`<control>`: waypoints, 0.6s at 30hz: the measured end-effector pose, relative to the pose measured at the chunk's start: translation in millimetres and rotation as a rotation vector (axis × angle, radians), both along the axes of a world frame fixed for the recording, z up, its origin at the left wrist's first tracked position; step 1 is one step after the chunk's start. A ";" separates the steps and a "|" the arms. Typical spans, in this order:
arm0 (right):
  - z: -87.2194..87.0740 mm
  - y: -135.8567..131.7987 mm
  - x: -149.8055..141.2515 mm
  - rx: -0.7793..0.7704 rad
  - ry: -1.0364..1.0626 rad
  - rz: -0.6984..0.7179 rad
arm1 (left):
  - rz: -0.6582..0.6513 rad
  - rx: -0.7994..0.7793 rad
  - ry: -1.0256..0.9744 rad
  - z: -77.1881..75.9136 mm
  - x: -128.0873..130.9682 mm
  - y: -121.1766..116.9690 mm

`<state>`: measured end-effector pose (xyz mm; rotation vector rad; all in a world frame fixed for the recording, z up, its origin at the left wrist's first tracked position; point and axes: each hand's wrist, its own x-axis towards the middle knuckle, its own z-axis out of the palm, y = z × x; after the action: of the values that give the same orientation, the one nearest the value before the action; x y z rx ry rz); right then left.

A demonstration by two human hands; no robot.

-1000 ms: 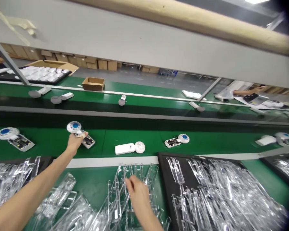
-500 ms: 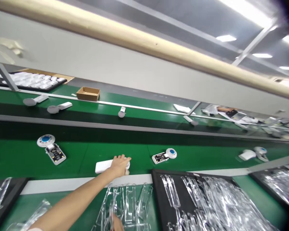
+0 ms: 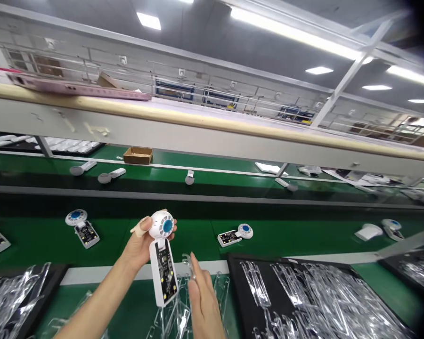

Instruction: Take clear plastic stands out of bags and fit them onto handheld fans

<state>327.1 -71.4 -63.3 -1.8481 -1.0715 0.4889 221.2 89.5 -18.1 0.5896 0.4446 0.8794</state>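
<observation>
White handheld fan (image 3: 161, 225), bare circuit board (image 3: 165, 273) unobstructed, gripped by its head in left hand (image 3: 139, 247); right hand (image 3: 202, 301) open beside clear plastic shells (image 3: 222, 289).

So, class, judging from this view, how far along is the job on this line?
Done-looking: closed white units on the far belt. In hand: the left hand holds a white unit with a bare circuit board; the right hand is at a clear plastic insert. Left: bare-board units on the near green belt, clear inserts piled in a black tray.
</observation>
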 end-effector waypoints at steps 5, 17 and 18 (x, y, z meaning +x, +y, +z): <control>19.6 11.5 -36.7 0.154 -0.377 0.038 | -0.017 -0.085 -0.118 10.4 -6.7 -33.9; 0.9 -7.1 -60.8 0.022 -0.189 0.085 | 0.036 0.054 -0.007 24.9 -20.6 -57.2; 2.6 -9.7 -57.2 0.039 -0.160 0.102 | 0.044 0.072 0.024 24.0 -20.4 -60.5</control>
<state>270.0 -81.1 -60.8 -1.8286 -1.2788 0.3819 200.8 29.0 6.0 0.6592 0.4502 0.9342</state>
